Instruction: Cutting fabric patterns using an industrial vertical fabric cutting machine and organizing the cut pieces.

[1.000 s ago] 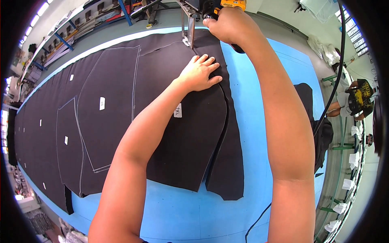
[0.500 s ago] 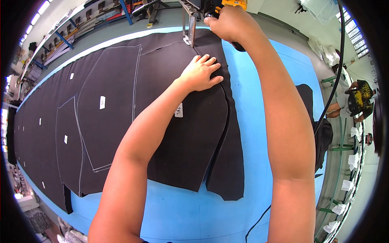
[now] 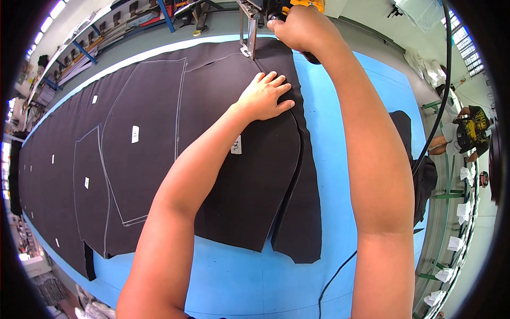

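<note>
A thick layer of black fabric [image 3: 141, 175] covers much of the blue table [image 3: 268, 276], marked with chalk outlines and small white labels. My left hand [image 3: 265, 95] lies flat on it, fingers apart, left of a long curved cut. My right hand [image 3: 297, 29] is wrapped round the black handle of a yellow-and-black cutting machine [image 3: 307, 6] at the far edge. Its upright metal stand and white foot [image 3: 245, 49] rest in the fabric just beyond my left fingertips, where the cut runs.
Loose black fabric [image 3: 422, 186] lies at the table's right. A co-worker [image 3: 470, 130] bends beside a long green-framed rack [image 3: 449, 194] with white items. A black cord [image 3: 435, 122] hangs at the right. Blue-framed shelving [image 3: 87, 50] stands at the back left.
The cutting machine and both my hands have moved very slightly up and to the right along the fabric. My left hand still lies flat and my right still grips the handle.
</note>
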A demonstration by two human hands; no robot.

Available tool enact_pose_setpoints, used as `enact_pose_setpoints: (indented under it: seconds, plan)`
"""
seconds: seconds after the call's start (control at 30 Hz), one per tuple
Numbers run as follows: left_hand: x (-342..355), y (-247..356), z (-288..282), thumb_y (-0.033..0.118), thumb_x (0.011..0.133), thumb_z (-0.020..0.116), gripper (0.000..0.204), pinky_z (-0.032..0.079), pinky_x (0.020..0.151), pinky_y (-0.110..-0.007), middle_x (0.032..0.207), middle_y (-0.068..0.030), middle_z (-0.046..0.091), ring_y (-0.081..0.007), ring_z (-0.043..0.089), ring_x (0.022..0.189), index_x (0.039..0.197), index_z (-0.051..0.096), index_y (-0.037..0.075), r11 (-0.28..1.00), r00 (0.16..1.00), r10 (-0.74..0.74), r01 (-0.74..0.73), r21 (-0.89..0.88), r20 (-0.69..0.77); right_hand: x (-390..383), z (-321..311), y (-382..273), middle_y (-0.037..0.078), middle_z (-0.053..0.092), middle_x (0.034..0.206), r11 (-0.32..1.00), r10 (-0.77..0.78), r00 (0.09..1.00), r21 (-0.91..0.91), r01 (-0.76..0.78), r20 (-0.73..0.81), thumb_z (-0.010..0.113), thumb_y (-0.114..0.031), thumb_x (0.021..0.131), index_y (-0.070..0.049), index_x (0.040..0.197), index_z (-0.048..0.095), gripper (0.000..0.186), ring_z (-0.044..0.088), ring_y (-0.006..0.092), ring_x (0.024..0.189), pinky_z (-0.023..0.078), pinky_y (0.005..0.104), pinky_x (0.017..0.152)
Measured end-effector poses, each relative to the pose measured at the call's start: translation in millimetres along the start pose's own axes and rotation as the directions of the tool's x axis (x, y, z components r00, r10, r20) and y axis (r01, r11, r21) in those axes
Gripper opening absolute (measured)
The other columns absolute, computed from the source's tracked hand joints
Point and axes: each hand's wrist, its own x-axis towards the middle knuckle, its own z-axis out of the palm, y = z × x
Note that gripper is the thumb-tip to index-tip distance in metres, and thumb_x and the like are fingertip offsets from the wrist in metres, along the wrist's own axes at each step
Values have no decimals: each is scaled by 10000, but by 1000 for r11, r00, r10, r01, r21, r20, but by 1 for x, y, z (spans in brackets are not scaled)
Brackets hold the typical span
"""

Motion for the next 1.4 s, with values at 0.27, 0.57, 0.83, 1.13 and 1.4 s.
enact_pose_setpoints:
  seconds: [0.27, 0.57, 0.83, 1.13, 1.4]
  plan:
    - [-3, -2, 2, 576, 999, 513, 605, 293, 1194, -493, 1469, -129, 544, -301, 430, 1421, 1379, 624, 118, 1000, 1000, 14, -14, -13, -24, -12, -9, -9, 305, 714, 1065, 997, -73, 992, 24, 76, -103, 618, -428, 942, 56, 1029, 752, 510, 709, 416, 1042, 547, 456, 936]
    - [-9, 0, -16, 488, 1036, 523, 562, 267, 1192, -557, 1537, -88, 491, -279, 395, 1456, 1453, 555, 112, 999, 999, 41, -42, -34, -29, -17, -9, -18, 270, 739, 955, 996, -72, 952, 26, 83, -298, 667, -429, 891, 21, 978, 762, 469, 735, 398, 951, 583, 469, 848]
    - [-108, 71, -49, 387, 1018, 604, 576, 204, 1235, -549, 1583, -194, 417, -368, 295, 1528, 1485, 502, 65, 967, 980, -144, 109, -230, -140, -61, 22, 15, 142, 715, 845, 889, -282, 578, 18, 458, -766, 733, -407, 913, -27, 917, 724, 380, 711, 278, 846, 541, 394, 810]
    - [-351, 176, -108, 230, 944, 714, 493, 290, 1193, -565, 1491, -215, 519, -412, 431, 1438, 1370, 596, 12, 835, 900, -431, 372, -406, -62, -350, 153, 47, 315, 431, 1473, 927, 356, 932, 98, -361, 69, 768, -606, 815, -258, 1586, 343, 947, 461, 495, 1332, 448, 542, 1059]
    - [-410, 236, -119, 195, 935, 717, 439, 292, 1197, -567, 1480, -205, 530, -399, 436, 1437, 1320, 618, 9, 800, 873, -485, 464, -381, 44, -378, 149, 95, 241, 533, 1369, 931, 335, 935, 109, -347, 117, 752, -532, 795, -285, 1567, 376, 893, 585, 410, 1195, 531, 504, 963]
